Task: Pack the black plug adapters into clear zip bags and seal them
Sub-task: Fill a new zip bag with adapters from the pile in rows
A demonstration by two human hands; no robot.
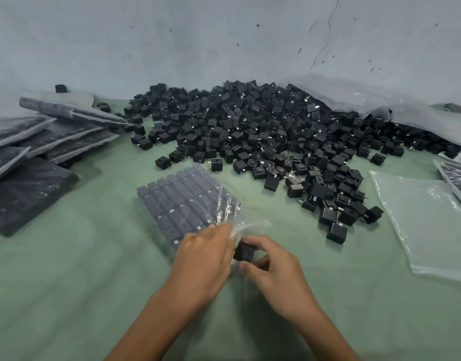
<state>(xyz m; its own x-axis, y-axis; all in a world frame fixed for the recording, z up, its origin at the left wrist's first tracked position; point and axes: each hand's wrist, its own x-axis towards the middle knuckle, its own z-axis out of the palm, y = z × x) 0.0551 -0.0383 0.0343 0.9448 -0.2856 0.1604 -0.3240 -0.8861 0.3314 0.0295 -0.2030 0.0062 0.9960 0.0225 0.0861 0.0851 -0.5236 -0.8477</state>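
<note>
While your right hand [273,267] fingers [254,241] are clamped, thumb below and forefinger above, on one black adapter [244,251], the adapter sits right at the open mouth of the zip bag [187,201], touching or nearly touching the loose plastic lip. Your left hand [203,259] lies just left of it, fingers curled over the lip and seemingly pinching it to hold the mouth open; the exact pinch is hidden. Key relation: the packed rows lie ahead and to the left of the adapter, the bag's length running away from you toward the far left, so the push likely goes forward-left into the near-right corner gap. The right hand is the nearer one for that. The bag looks nearly full, so sealing is probably close. Room: bare green table [81,295] around both wrists, nothing crowding. Outward, the loose pile [263,126] of adapters spreads ahead and right, within reach of the right hand. An empty bag [427,225] lies flat at far right, packed bags [41,142] stacked at far left, both well apart.
</note>
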